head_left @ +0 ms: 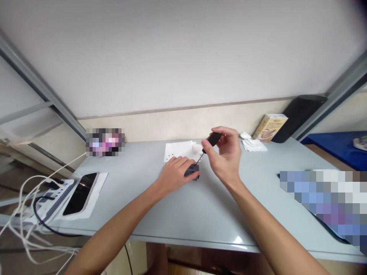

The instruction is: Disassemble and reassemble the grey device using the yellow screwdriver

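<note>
A small dark grey device (196, 168) with slots lies on the desk, and my left hand (175, 173) is closed on its left side. My right hand (226, 152) grips the black handle of a screwdriver (213, 140). The thin shaft slants down to the left, its tip at the top of the device. Behind my left hand is a white paper (179, 147) with several tiny dark bits on it, likely screws. A whitish round item (196, 148) sits at the paper's right; what it is I cannot tell.
On the grey desk (137, 214), a phone (82, 193) and a power strip (59, 198) with tangled cables lie left. Crumpled tissues (254, 144), a yellow box (270, 127) and a black cylinder (299, 116) are at the back right. Blurred items sit at both sides.
</note>
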### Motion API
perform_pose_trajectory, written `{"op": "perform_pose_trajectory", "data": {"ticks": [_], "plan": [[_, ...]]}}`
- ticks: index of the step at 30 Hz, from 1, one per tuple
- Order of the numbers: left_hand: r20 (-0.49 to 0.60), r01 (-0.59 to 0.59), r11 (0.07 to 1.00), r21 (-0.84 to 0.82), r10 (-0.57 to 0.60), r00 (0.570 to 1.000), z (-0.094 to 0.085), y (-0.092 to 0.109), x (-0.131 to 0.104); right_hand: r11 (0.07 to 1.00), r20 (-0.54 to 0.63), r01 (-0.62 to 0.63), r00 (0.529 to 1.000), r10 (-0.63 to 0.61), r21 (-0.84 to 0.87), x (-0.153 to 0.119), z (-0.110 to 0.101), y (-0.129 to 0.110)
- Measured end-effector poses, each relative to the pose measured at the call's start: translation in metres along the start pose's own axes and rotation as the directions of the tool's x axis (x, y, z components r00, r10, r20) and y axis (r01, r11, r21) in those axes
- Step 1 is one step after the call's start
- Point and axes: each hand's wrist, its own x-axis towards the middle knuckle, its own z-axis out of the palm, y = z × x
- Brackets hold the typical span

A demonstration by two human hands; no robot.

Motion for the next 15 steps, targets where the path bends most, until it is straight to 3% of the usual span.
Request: {"op": "perform_pose_trajectory", "data": {"ticks": [2,7,12,15], "plan": [[-0.002,-0.002,1.000,0.001,0.002,1.000,-0.0004,0.0004,0.0002,0.999,-0.003,-0.034,0.999,0.034,0.042,0.0003,-0.0003,-0.0005],[0.000,0.000,1.000,-0.003,0.000,1.000,-0.0011,0.0007,-0.0001,0.978,0.143,-0.146,0.982,0.124,0.151,0.0019,-0.0033,-0.0036],[-0.004,0.007,1.000,-0.009,-0.007,1.000,-0.0002,0.0009,-0.0008,0.997,0.017,-0.080,0.997,0.079,0.021,0.0048,-0.0058,0.0006],[-0.005,0.011,1.000,-0.003,-0.011,1.000,0.0005,0.0013,-0.0006,0.990,0.062,-0.110,0.993,0.105,0.093,0.0061,-0.0083,0.0016]]}}
